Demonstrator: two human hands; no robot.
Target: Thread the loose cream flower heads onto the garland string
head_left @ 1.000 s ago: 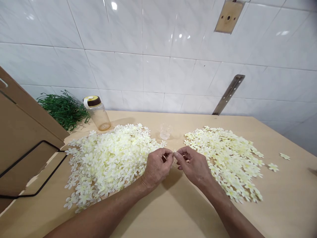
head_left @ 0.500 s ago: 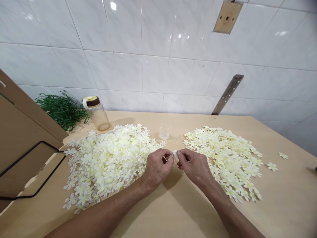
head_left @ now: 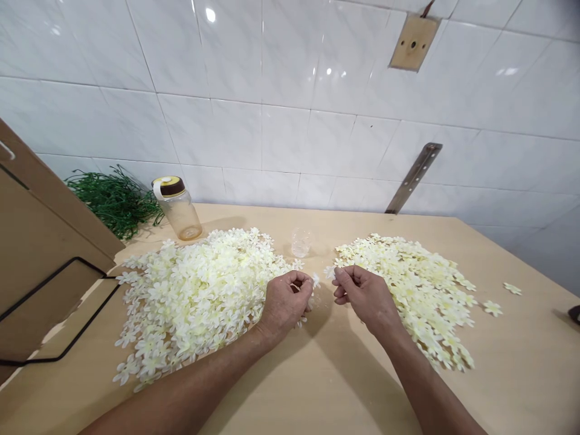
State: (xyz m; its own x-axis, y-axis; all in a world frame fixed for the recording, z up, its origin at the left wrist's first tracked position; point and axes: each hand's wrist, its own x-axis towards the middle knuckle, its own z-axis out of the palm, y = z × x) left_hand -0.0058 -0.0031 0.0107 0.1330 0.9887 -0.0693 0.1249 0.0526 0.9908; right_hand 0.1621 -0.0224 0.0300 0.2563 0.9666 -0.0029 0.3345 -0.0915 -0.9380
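Note:
My left hand point(head_left: 284, 302) is curled at the right edge of a big heap of pale yellow-white fabric flowers point(head_left: 194, 296), its thumb and fingers pinched on a small white flower point(head_left: 315, 280). A short gap away, my right hand point(head_left: 365, 296) pinches another small white flower point(head_left: 329, 272) at its fingertips, by the left edge of a second flower heap point(head_left: 417, 290). Both hands hover just above the wooden table point(head_left: 317, 374).
A small clear cup point(head_left: 301, 241) stands between the heaps at the back. An amber bottle with a brown lid point(head_left: 178, 207) and green plastic stems point(head_left: 113, 202) are at back left. A cardboard box point(head_left: 40, 254) rises at left. Stray flowers point(head_left: 493, 308) lie at right.
My hands, which were touching fingertip to fingertip on one flower piece, have drawn apart, each now pinching a separate piece. The right hand moved slightly right.

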